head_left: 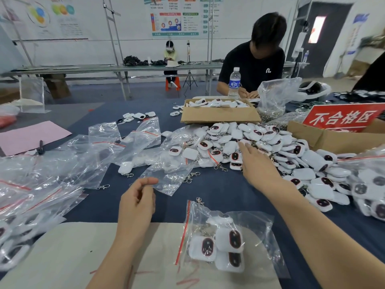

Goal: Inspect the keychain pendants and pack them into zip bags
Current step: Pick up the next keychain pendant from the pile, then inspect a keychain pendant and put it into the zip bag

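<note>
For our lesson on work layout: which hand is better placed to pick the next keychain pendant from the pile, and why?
The right hand: its straight fingers reach the pendant pile; the left hand hangs beside a zip bag, away from the pile.

Across the worktop (pixel 218 188), a person in black (pixel 253 65), writing; water bottle (pixel 234 83) upright just beside. Red sign (pixel 341 118) standing at far right. Pink sheet (pixel 31 137) at the left edge, black clip (pixel 40 147) at its near edge. Far bench (pixel 83 68): seated person (pixel 170 55), tripod (pixel 189 79) beside; posters (pixel 176 17) on the wall.
</note>
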Demonstrator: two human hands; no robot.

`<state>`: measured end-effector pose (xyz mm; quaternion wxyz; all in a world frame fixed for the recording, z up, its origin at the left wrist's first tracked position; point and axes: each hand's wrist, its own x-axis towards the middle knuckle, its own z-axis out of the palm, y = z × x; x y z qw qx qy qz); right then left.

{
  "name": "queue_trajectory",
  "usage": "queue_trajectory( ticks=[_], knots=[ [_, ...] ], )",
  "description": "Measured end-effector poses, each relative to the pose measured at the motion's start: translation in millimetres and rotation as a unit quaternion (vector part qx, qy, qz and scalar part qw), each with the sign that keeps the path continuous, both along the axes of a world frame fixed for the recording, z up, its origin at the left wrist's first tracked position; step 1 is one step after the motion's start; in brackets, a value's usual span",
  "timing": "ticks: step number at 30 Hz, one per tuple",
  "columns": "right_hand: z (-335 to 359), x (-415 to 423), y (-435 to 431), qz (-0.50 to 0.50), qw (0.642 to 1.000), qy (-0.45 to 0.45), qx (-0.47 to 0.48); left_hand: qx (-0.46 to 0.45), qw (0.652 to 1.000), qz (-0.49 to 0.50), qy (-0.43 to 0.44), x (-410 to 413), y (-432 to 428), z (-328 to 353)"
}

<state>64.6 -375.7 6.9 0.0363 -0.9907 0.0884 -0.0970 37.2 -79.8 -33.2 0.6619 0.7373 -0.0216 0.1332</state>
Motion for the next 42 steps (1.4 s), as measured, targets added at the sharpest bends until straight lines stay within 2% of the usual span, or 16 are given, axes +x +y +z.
queue_trajectory(
  ticks=[4,6,9,11,13,14,16,18,21,25,27,29,32,38,42],
  knots=[
    [-8.8,-0.8,-0.8,-0.015,0.998,-0.019,-0.053,-0.012,1.000,-0.006,0.011,0.2,-0.1,-1.4],
    [-9.0,-4.8,2.2,-0.004,1.000,-0.026,-0.013,-0.008,1.000,-0.010,0.002,-1.5,-1.0,-0.2],
    [1.9,-16.7,18.0,0.030,0.990,-0.075,0.117,-0.031,0.999,-0.013,-0.011,-3.9,-3.8,4.8],
    [9.8,-32.1,39.6,0.071,0.963,-0.148,0.213,-0.142,0.990,-0.017,0.012,-3.0,-8.8,9.5],
    [15.0,-51.4,67.3,0.144,0.936,-0.208,0.244,-0.290,0.953,-0.062,0.070,-6.5,-19.9,14.7],
    [16.4,-59.8,81.5,0.185,0.927,-0.218,0.243,-0.329,0.935,-0.093,0.097,-9.2,-26.3,16.3],
    [14.4,-73.9,108.2,0.239,0.912,-0.204,0.265,-0.345,0.916,-0.162,0.126,-16.7,-36.1,18.0],
    [11.7,-82.0,126.8,0.255,0.898,-0.169,0.315,-0.335,0.912,-0.205,0.119,-22.7,-38.7,16.4],
    [5.6,-86.1,132.7,0.273,0.878,-0.158,0.360,-0.323,0.914,-0.216,0.115,-23.4,-35.6,13.8],
    [-4.7,-85.5,133.0,0.287,0.907,-0.184,0.249,-0.310,0.929,-0.169,0.108,-21.8,-30.3,13.1],
    [-11.3,-88.7,134.4,0.282,0.901,-0.169,0.283,-0.285,0.942,-0.132,0.117,-22.5,-28.3,13.5],
    [-12.7,-90.0,137.5,0.244,0.870,-0.124,0.410,-0.256,0.955,-0.099,0.113,-22.0,-27.3,12.8],
    [-9.7,-83.0,136.8,0.181,0.773,-0.111,0.598,-0.222,0.969,-0.090,0.067,-24.6,-30.6,13.0],
    [-7.9,-78.4,128.6,0.132,0.697,-0.099,0.698,-0.092,0.987,-0.123,-0.038,-29.4,-39.5,6.0],
    [-9.2,-79.4,124.8,0.137,0.688,-0.087,0.708,-0.068,0.989,-0.115,-0.062,-32.1,-38.2,6.4]
  ],
)
